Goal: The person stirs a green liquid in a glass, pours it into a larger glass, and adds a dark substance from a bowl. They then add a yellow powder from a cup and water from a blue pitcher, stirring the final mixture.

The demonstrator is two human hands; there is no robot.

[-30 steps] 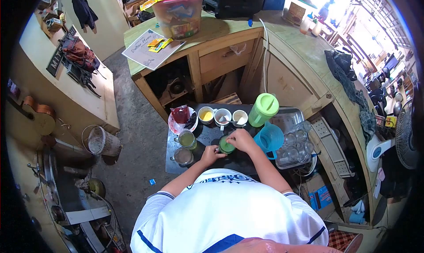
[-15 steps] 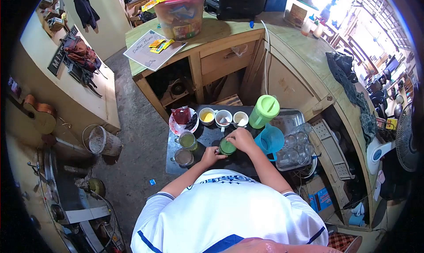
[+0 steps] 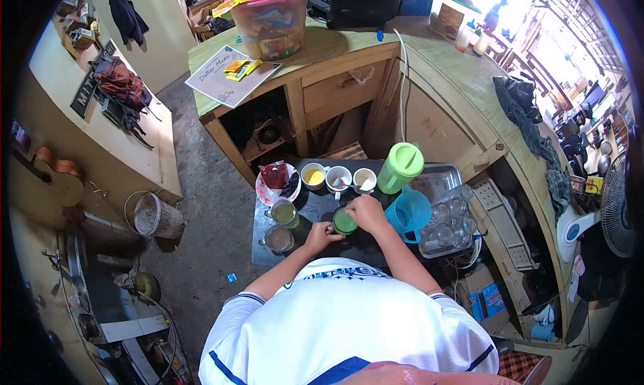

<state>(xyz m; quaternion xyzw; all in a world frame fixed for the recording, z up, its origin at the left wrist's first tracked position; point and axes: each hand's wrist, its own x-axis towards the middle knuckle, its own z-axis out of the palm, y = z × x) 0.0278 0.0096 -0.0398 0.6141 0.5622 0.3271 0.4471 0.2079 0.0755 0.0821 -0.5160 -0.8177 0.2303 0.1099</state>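
My left hand [image 3: 318, 238] is closed on the handle side of a glass mug [image 3: 344, 224] of green drink standing on the dark low table [image 3: 265, 239]. Over the mug's right side is my right hand [image 3: 367, 214], its fingers pinched together; what they hold, if anything, is hidden. To the left stand a second mug of green drink [image 3: 284, 213] and a mug of brownish drink [image 3: 277, 238]. Behind my hands are a cup with yellow contents [image 3: 313, 176], a white cup with a spoon [image 3: 338, 178] and a cup of pale powder [image 3: 365, 179].
A lidded green pitcher [image 3: 401, 169] and a blue measuring jug [image 3: 409, 215] stand right of my hands. Beyond them, a metal tray [image 3: 429, 183] holds several upturned glasses. A plate [image 3: 268, 196] with packets lies at the left. The wooden counter [image 3: 349, 56] curves behind.
My right hand has shifted slightly to the right over the mug, showing more of the green drink. My left hand stays where it was.
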